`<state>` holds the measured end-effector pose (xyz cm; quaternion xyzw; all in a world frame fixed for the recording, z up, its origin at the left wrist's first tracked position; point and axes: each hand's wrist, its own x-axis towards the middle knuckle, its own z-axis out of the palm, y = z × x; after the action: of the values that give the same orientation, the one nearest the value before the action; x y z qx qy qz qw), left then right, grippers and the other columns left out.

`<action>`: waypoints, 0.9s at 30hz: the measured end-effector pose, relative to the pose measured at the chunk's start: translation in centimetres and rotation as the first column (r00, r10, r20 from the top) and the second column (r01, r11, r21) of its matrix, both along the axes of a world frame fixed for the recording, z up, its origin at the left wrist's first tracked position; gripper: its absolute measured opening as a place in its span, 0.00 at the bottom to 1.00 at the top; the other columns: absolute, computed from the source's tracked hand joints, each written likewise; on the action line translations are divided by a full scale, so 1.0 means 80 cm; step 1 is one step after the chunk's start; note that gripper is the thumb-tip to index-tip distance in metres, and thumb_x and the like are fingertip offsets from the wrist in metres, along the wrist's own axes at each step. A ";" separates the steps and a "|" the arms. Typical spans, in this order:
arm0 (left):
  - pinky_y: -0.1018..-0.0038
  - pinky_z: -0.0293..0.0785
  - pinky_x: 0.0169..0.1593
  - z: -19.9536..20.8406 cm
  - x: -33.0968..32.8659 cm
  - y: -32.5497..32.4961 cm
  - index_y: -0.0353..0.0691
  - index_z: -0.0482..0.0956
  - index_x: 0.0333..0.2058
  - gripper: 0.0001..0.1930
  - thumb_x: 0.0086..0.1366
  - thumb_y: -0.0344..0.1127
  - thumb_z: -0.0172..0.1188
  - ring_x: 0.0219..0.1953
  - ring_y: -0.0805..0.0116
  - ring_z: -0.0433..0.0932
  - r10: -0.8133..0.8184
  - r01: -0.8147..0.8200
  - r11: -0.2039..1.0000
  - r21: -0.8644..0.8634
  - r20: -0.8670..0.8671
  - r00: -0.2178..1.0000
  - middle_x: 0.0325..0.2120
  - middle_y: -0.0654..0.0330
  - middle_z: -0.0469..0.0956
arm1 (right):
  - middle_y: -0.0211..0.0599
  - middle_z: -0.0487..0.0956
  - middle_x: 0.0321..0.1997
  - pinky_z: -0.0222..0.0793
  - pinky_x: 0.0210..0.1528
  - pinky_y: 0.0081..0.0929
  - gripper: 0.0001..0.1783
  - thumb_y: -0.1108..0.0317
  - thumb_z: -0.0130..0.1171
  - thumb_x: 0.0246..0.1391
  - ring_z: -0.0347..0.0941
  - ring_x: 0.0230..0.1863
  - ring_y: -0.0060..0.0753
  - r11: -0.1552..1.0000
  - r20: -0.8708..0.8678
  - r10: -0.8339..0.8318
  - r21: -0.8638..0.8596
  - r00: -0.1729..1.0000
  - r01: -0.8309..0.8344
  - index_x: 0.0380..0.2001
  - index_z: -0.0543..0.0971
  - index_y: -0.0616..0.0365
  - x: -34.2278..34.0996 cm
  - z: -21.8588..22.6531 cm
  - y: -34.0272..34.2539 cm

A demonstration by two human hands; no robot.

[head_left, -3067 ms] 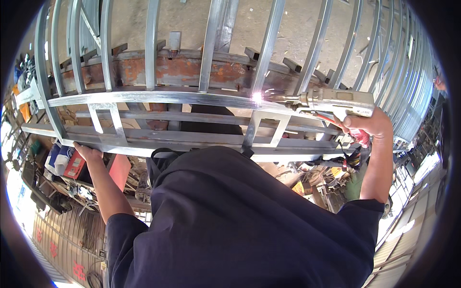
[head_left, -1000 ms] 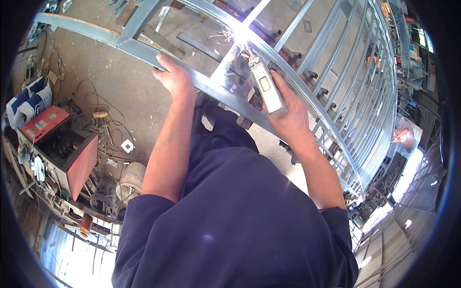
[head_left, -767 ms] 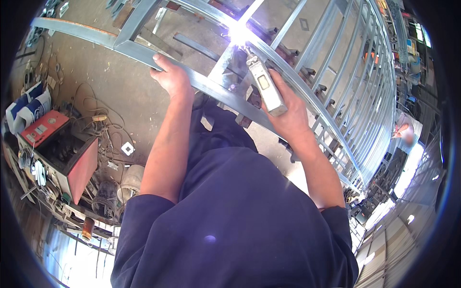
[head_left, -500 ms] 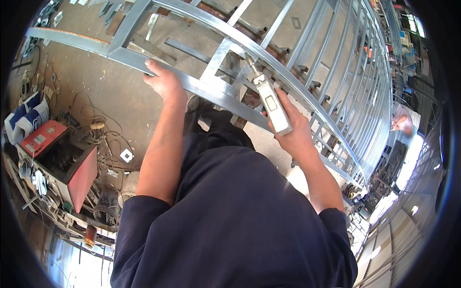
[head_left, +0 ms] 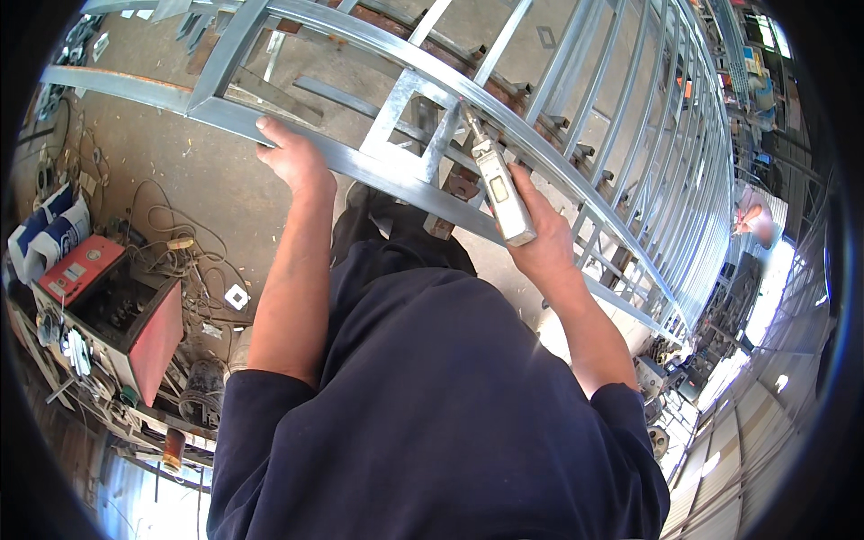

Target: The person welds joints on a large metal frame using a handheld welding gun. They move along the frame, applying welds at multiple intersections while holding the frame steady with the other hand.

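A long metal frame [head_left: 360,165] of square tubes lies across the view in front of me. My left hand [head_left: 301,165] grips its near rail, thumb on top and the fingers mostly hidden below. In my right hand [head_left: 545,238] is what looks like a laser welding gun [head_left: 501,196], with a pale boxy body and a narrow nozzle. That nozzle points away from me. Its tip is at, or very close to, the far right corner of a square bracket plate [head_left: 389,114], where the plate meets the frame's inner rail [head_left: 405,56]. I cannot tell whether it touches.
Many parallel bars [head_left: 621,99] fill the frame toward the right. At left stands a red open-topped machine [head_left: 155,337] beside blue and white bags [head_left: 56,225]. Loose cables [head_left: 171,243] lie on the floor. Another person's hand [head_left: 749,219] shows at far right.
The frame and my left hand sit slightly further left in view. The welding gun has shifted a little left as well, its tip still by the bracket plate's corner.
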<state>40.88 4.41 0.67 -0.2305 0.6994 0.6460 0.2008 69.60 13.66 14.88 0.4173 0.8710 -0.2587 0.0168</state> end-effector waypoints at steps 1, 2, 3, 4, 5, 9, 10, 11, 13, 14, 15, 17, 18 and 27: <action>0.57 0.71 0.65 -0.003 -0.001 0.000 0.30 0.46 0.75 0.50 0.74 0.69 0.47 0.65 0.46 0.71 0.001 -0.001 1.000 0.005 -0.002 1.000 0.68 0.39 0.63 | 0.48 0.82 0.59 0.81 0.54 0.41 0.44 0.69 0.74 0.53 0.82 0.55 0.56 1.000 0.007 -0.001 0.004 1.000 0.001 0.72 0.68 0.41 0.000 0.000 0.000; 0.57 0.71 0.65 -0.005 -0.001 0.000 0.30 0.46 0.75 0.50 0.74 0.69 0.47 0.66 0.46 0.71 0.003 -0.003 1.000 0.010 -0.003 1.000 0.69 0.39 0.63 | 0.48 0.82 0.59 0.81 0.54 0.41 0.43 0.69 0.74 0.54 0.82 0.55 0.56 1.000 0.015 -0.001 0.008 1.000 0.001 0.72 0.68 0.41 0.000 0.000 0.000; 0.57 0.70 0.66 -0.007 -0.001 0.000 0.31 0.46 0.75 0.49 0.74 0.68 0.46 0.66 0.46 0.70 0.004 -0.004 1.000 0.015 -0.004 1.000 0.69 0.39 0.63 | 0.48 0.82 0.59 0.81 0.54 0.41 0.43 0.68 0.74 0.54 0.82 0.55 0.56 1.000 0.022 -0.002 0.013 1.000 0.001 0.72 0.68 0.41 0.000 0.000 0.001; 0.57 0.70 0.66 -0.008 -0.001 -0.001 0.31 0.46 0.75 0.49 0.74 0.68 0.46 0.66 0.46 0.70 -0.001 0.001 1.000 0.017 -0.002 1.000 0.69 0.39 0.62 | 0.48 0.82 0.59 0.81 0.54 0.41 0.43 0.68 0.74 0.54 0.83 0.55 0.56 1.000 0.006 0.005 0.024 1.000 -0.005 0.72 0.68 0.41 -0.001 0.000 0.001; 0.57 0.70 0.66 -0.006 -0.002 -0.001 0.31 0.46 0.75 0.49 0.74 0.68 0.46 0.66 0.46 0.70 -0.005 0.005 1.000 0.019 0.002 1.000 0.69 0.39 0.62 | 0.48 0.82 0.59 0.81 0.54 0.42 0.43 0.68 0.74 0.54 0.83 0.55 0.56 0.999 -0.008 0.011 0.035 1.000 -0.011 0.72 0.68 0.41 -0.003 -0.001 0.001; 0.57 0.70 0.67 -0.003 -0.001 0.000 0.31 0.45 0.75 0.50 0.74 0.69 0.46 0.67 0.46 0.70 -0.002 0.002 1.000 0.031 0.012 1.000 0.70 0.38 0.61 | 0.48 0.83 0.59 0.81 0.54 0.42 0.43 0.68 0.74 0.54 0.83 0.55 0.55 0.999 -0.002 -0.003 0.043 1.000 0.003 0.72 0.69 0.41 -0.004 -0.002 0.000; 0.57 0.70 0.67 -0.005 -0.002 0.000 0.31 0.45 0.75 0.50 0.74 0.69 0.46 0.67 0.46 0.70 -0.006 0.005 1.000 0.030 0.007 1.000 0.70 0.38 0.61 | 0.48 0.83 0.59 0.81 0.55 0.42 0.43 0.68 0.75 0.53 0.83 0.55 0.55 0.999 -0.002 -0.014 0.031 1.000 0.014 0.72 0.69 0.41 -0.004 -0.001 0.001; 0.57 0.70 0.66 -0.006 -0.002 -0.001 0.31 0.45 0.75 0.50 0.74 0.69 0.46 0.67 0.46 0.70 -0.009 0.009 1.000 0.029 0.002 1.000 0.70 0.38 0.61 | 0.48 0.83 0.59 0.81 0.55 0.42 0.44 0.69 0.75 0.53 0.83 0.56 0.55 0.999 -0.003 -0.026 0.018 1.000 0.026 0.72 0.69 0.42 -0.005 0.000 0.001; 0.57 0.70 0.66 -0.010 -0.003 -0.002 0.31 0.45 0.75 0.50 0.74 0.69 0.46 0.67 0.46 0.70 -0.011 0.011 1.000 0.025 0.004 1.000 0.69 0.38 0.62 | 0.47 0.83 0.59 0.81 0.56 0.41 0.44 0.70 0.75 0.52 0.83 0.56 0.54 0.999 -0.008 -0.037 0.004 0.999 0.037 0.72 0.69 0.42 -0.006 0.000 0.003; 0.57 0.70 0.66 -0.010 -0.004 -0.002 0.31 0.45 0.75 0.50 0.74 0.69 0.45 0.67 0.46 0.70 -0.009 0.008 1.000 0.024 0.012 1.000 0.69 0.38 0.62 | 0.47 0.83 0.59 0.81 0.57 0.41 0.45 0.71 0.75 0.51 0.83 0.56 0.54 0.999 -0.013 -0.036 0.003 0.999 0.036 0.72 0.69 0.42 -0.006 0.000 0.003; 0.57 0.70 0.66 -0.009 -0.004 -0.002 0.31 0.45 0.76 0.50 0.74 0.69 0.45 0.66 0.46 0.70 -0.006 0.006 1.000 0.022 0.020 1.000 0.69 0.38 0.62 | 0.47 0.83 0.59 0.81 0.57 0.41 0.45 0.72 0.75 0.51 0.83 0.57 0.54 0.999 -0.017 -0.035 0.002 0.999 0.035 0.72 0.69 0.42 -0.006 0.000 0.003; 0.57 0.71 0.66 -0.008 -0.004 -0.003 0.31 0.44 0.76 0.50 0.74 0.69 0.45 0.66 0.46 0.70 -0.026 0.026 1.000 0.012 0.009 1.000 0.69 0.38 0.62 | 0.47 0.82 0.60 0.80 0.59 0.40 0.46 0.73 0.75 0.50 0.82 0.58 0.54 0.997 0.008 -0.064 -0.032 0.998 0.064 0.72 0.69 0.42 -0.007 0.006 0.002; 0.57 0.71 0.66 -0.008 -0.003 -0.003 0.31 0.44 0.76 0.50 0.75 0.69 0.45 0.66 0.46 0.71 -0.034 0.034 0.999 0.007 0.004 0.999 0.69 0.38 0.62 | 0.47 0.82 0.61 0.80 0.59 0.40 0.46 0.74 0.75 0.50 0.82 0.58 0.54 0.996 0.021 -0.077 -0.050 0.997 0.078 0.72 0.68 0.42 -0.008 0.008 0.002; 0.58 0.71 0.66 -0.005 -0.003 -0.003 0.31 0.45 0.75 0.50 0.75 0.69 0.45 0.66 0.47 0.71 -0.027 0.027 1.000 0.011 0.011 1.000 0.69 0.39 0.62 | 0.48 0.80 0.64 0.77 0.65 0.39 0.50 0.78 0.73 0.48 0.79 0.63 0.53 0.994 0.018 -0.069 -0.082 0.997 0.070 0.74 0.66 0.41 -0.002 0.011 0.004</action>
<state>40.66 4.17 0.27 -0.2234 0.6977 0.6459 0.2148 69.48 14.00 15.72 0.4482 0.8443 -0.2920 0.0315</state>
